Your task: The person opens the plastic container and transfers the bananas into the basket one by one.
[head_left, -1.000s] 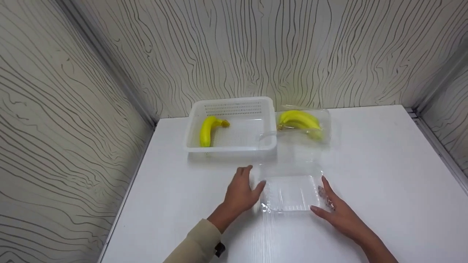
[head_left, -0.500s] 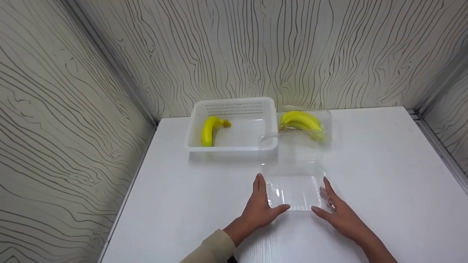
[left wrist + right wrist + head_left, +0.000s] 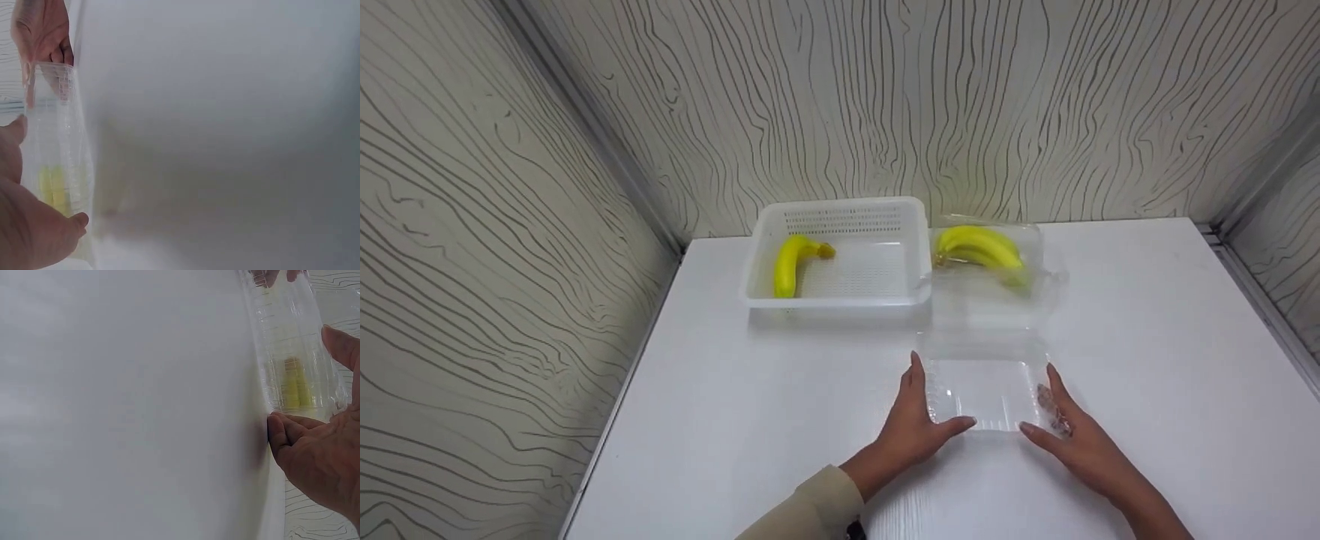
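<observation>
A clear plastic clamshell box [image 3: 982,390] is on the white table near me, its see-through lid raised at the back. My left hand [image 3: 911,424] holds the box's left side, thumb at the near edge and fingers along the wall. On the opposite side my right hand [image 3: 1080,442] holds it the same way; its thumb [image 3: 339,346] and fingertips [image 3: 277,430] also show in the right wrist view. No fruit lies in this box. Behind it, yellow bananas [image 3: 979,244] lie in another clear box, seen partly through the raised lid.
A white perforated basket [image 3: 840,304] stands at the back left, with one banana [image 3: 786,270] in it. Patterned wall panels [image 3: 840,97] rise behind the table [image 3: 720,390] and along its left and right sides.
My left hand has come in from the left and taken hold of the box's near left corner. Both hands and the box have shifted slightly right.
</observation>
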Demonstrator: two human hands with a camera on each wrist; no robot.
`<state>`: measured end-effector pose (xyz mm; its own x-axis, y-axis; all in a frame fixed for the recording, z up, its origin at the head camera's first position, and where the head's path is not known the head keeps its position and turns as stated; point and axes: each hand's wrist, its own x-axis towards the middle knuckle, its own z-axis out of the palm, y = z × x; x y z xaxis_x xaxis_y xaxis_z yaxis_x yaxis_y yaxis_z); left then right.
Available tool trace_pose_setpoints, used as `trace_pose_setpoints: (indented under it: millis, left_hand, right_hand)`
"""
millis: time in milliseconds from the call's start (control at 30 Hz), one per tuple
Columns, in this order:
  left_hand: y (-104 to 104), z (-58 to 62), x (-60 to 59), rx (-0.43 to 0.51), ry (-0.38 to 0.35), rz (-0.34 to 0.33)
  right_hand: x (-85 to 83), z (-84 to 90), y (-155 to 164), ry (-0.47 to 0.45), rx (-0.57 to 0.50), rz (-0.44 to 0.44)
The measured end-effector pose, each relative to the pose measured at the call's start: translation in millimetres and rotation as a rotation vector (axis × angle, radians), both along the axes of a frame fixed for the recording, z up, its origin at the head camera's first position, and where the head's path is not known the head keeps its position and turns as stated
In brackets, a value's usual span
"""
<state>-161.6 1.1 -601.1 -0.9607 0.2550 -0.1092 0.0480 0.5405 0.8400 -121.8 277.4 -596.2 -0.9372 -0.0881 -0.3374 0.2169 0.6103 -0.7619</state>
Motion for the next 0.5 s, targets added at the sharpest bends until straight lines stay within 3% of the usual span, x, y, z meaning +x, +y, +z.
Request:
trace_pose_setpoints:
  millis: [500]
  left_hand:
    - [51.4,7.5,-7.7,-0.071,-0.025,-0.067]
  right_hand:
    - [8.3,0.2,47.0,-0.049,0.031,-0.053]
